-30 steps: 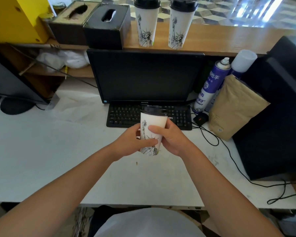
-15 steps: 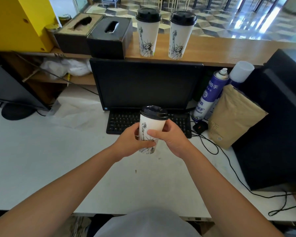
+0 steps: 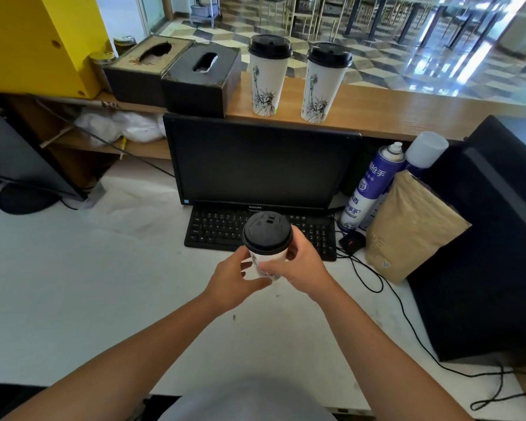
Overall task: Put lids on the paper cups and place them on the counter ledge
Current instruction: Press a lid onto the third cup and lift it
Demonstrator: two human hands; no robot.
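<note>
A white paper cup printed with a statue drawing carries a black lid and is held upright above the white desk, just in front of the keyboard. My left hand wraps its lower left side and my right hand grips its right side. Two more lidded cups stand on the wooden counter ledge: one to the left, the other beside it on the right.
A black monitor and keyboard sit beneath the ledge. Two tissue boxes occupy the ledge's left part. A spray can, brown paper bag, mouse with cables and a black box crowd the right.
The cup has been raised and tipped toward me, so its lid top now faces the camera. Both hands stay on it, lower on its body.
</note>
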